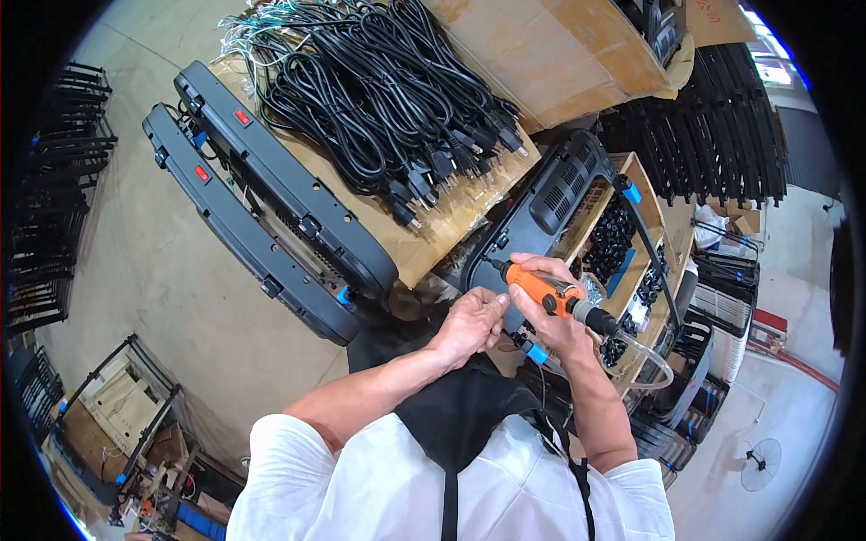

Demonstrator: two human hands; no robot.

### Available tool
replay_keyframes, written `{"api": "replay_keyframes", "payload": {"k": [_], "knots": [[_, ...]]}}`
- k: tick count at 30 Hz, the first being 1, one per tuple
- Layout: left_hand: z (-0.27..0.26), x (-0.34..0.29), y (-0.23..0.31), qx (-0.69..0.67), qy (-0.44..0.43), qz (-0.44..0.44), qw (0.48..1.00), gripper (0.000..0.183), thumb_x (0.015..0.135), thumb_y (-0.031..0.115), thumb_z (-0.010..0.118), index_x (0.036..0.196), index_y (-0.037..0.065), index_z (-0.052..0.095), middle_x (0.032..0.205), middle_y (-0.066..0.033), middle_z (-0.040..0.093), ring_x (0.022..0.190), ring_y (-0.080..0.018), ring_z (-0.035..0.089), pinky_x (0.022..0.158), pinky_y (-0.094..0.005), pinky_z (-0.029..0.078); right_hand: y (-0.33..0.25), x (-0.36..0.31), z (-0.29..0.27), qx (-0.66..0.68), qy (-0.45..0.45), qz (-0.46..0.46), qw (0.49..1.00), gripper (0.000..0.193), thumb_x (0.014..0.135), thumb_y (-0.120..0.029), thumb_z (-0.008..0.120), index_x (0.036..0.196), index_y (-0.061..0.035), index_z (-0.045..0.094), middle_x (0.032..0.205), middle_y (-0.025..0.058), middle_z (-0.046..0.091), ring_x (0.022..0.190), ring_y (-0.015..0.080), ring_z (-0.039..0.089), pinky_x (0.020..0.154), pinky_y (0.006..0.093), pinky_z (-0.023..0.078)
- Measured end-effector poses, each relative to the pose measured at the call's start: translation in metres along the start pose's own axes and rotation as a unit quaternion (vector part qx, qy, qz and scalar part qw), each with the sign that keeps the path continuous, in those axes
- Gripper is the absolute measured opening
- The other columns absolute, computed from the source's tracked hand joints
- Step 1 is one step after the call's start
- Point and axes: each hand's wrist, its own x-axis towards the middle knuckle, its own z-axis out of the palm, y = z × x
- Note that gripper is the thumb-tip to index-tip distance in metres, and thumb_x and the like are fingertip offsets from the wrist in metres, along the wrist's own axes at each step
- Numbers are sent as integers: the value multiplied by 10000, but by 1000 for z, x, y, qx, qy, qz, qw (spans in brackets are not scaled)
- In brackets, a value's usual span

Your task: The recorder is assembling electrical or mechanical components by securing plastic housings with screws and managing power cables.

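My right hand (561, 326) is wrapped round an orange and black power screwdriver (539, 287), with a clear hose curving from its rear end. The tool's tip points left, over the near edge of a dark grey plastic housing (519, 242) with a vented raised part. Just left of the tool, my left hand (473, 325) is closed, its fingertips pressed together close to the driver. Whatever those fingers hold, if anything, is hidden or too small to name.
Bundled black power cords (379, 108) lie on a cardboard-topped surface ahead. Two long dark housings with red switches (242, 117) stand at its left. A wooden bin (622, 243) of small black parts is on the right. Black frames (704, 135) are stacked beyond it.
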Motion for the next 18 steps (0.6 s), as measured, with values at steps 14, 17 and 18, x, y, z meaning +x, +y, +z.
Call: {"api": "replay_keyframes", "payload": {"k": [14, 17, 18], "knots": [[-26, 3, -1, -125, 16, 22, 992, 238, 1093, 265, 642, 1118, 32, 689, 880, -23, 693, 711, -115, 668, 643, -258, 559, -7, 10, 4, -1, -5, 16, 1000, 338, 915, -90, 804, 1223, -47, 673, 1300, 150, 729, 1137, 224, 729, 997, 366, 583], [-22, 8, 0, -128, 32, 9, 991, 260, 1087, 314, 651, 1068, 58, 690, 828, -3, 672, 665, -118, 646, 600, -260, 521, -16, 8, -2, 5, -2, 54, 999, 433, 903, -71, 813, 1306, -52, 654, 1292, 126, 725, 1156, 214, 715, 1022, 356, 567], [-18, 11, 2, -138, 45, 1, 989, 275, 1084, 341, 655, 1046, 71, 689, 799, 8, 658, 639, -119, 630, 575, -262, 496, -15, 1, -8, 6, 4, 51, 999, 433, 903, -71, 813, 1306, -52, 654, 1292, 126, 725, 1156, 214, 715, 1022, 356, 567]]}}
